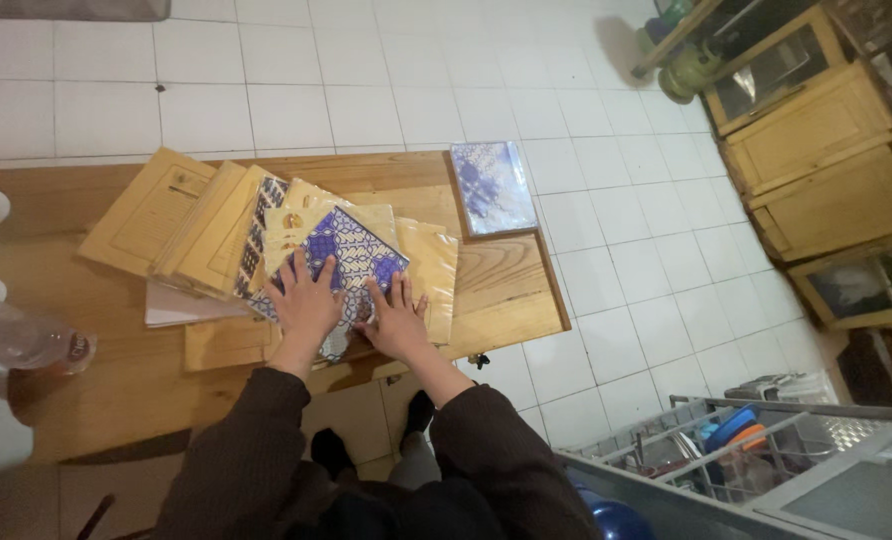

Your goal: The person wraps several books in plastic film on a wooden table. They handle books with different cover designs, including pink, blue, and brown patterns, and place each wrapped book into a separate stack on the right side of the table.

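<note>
My left hand lies flat, fingers spread, on a blue-and-white patterned packet in clear wrap. My right hand presses flat on the same packet's lower right corner, beside the left. The packet tops a loose pile of similar yellow-backed wrapped packets on a low wooden table. Both sleeves are dark brown. Neither hand grips anything.
Several tan cardboard envelopes fan out to the left of the pile. A separate blue patterned packet lies at the table's far right corner. A plastic bottle stands left. Wooden cabinets stand right, a dish rack lower right, on white tiled floor.
</note>
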